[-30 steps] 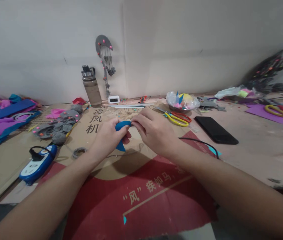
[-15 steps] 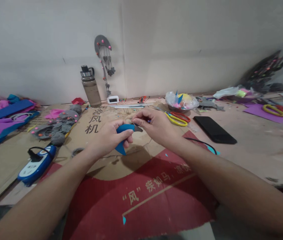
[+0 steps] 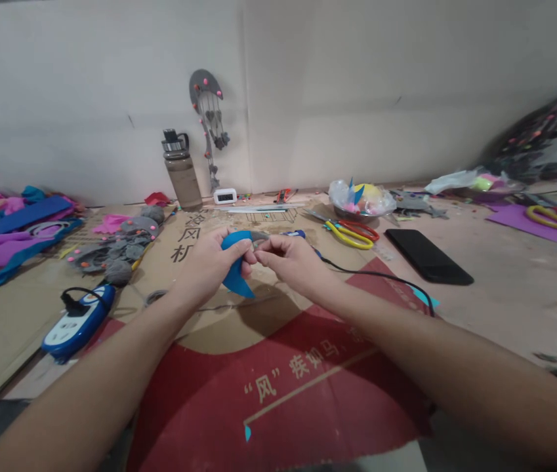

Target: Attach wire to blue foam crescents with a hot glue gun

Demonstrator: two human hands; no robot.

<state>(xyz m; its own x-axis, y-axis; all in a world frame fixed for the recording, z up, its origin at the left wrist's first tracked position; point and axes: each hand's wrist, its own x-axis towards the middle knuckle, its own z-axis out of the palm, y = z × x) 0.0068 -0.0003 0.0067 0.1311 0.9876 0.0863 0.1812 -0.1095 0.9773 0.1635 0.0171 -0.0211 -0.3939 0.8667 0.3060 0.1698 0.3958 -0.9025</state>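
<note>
1 blue crescent (image 3: 237,280), pinched in left hand (image 3: 209,262); right hand (image 3: 302,260): fingertips together, contents unclear; cardboard (image 3: 308,419) below, torn edge well apart.

The only view comes from the person's head, facing forward and down across the worktable (image 3: 499,301). It looks from close behind and above the left hand (image 3: 209,259) and right hand (image 3: 298,262), toward the wall (image 3: 337,85) beyond.

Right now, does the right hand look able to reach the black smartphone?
Probably yes: the black smartphone lies uncovered to the right of the right hand, and only a thin black cable seems to cross between them. The hand is busy near the grey end of the blue crescent piece, though.
</note>
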